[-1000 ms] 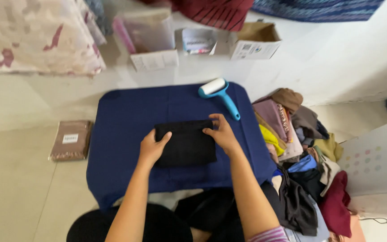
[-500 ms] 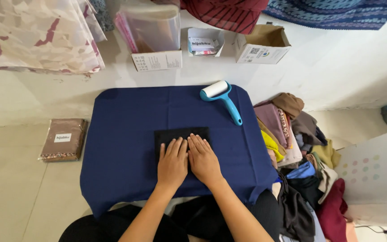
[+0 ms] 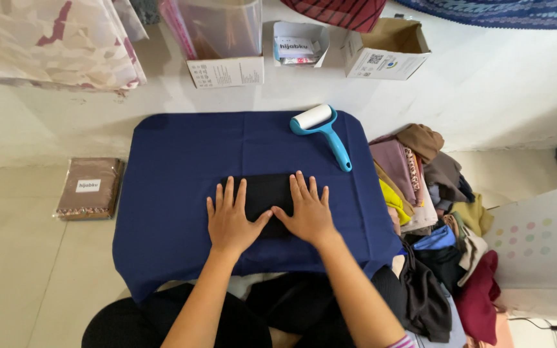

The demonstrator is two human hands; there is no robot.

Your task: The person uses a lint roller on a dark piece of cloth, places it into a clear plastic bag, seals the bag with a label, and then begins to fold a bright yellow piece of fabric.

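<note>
A small folded black cloth (image 3: 264, 192) lies in the middle of a low table covered with a dark blue cloth (image 3: 175, 167). My left hand (image 3: 230, 219) lies flat on the black cloth's left part, fingers spread. My right hand (image 3: 307, 209) lies flat on its right part, thumb almost touching the left thumb. Both palms press down and hold nothing. Much of the black cloth is hidden under the hands. A blue-handled lint roller (image 3: 322, 132) with a white roll rests at the table's far right, apart from both hands.
A heap of folded cloths in several colours (image 3: 433, 212) lies right of the table. A brown packaged cloth (image 3: 90, 188) lies on the floor at the left. Cardboard boxes (image 3: 387, 51), a small white box (image 3: 299, 44) and a clear plastic bin (image 3: 224, 32) stand along the far side.
My hands came together from the cloth's two ends to its middle, then slid down toward its near edge. The cloth now looks smaller and more compact.
</note>
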